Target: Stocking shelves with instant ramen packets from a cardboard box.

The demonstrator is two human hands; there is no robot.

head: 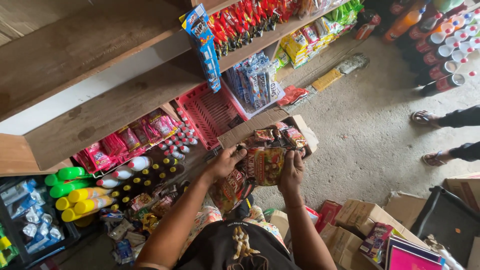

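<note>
Head view, looking down past the torso at a shop floor. Left hand (226,163) and right hand (291,172) both raised over an open cardboard box (245,131) and both closed on a bundle of glossy snack packets (260,167), red and yellow-green printed. Left fingers curled over the bundle's upper left edge, pinching it. Right fingers wrapped round the right edge, pressed together, thumb hidden behind the packets. Bundle lying directly between the two hands, touching both; neither hand nearer. Long axis running from upper right down to lower left, with a loose tail of packets hanging below the left wrist toward the lap. Exact number of packets in the bundle not readable.

Box just beyond the fingers, flaps open, more packets of the same kind (280,134) inside. Pink plastic basket (206,111) standing just left of the box, under a wooden shelf (100,107). Green and yellow bottles (82,194) lying on a lower level at far left. Strips of blue sachets (205,45) hanging from the upper shelf edge. Soft-drink bottles (442,52) ranked at upper right. Another person's sandalled feet (431,139) on the concrete floor (370,130), well apart from the hands. More cartons (350,225) at lower right.
</note>
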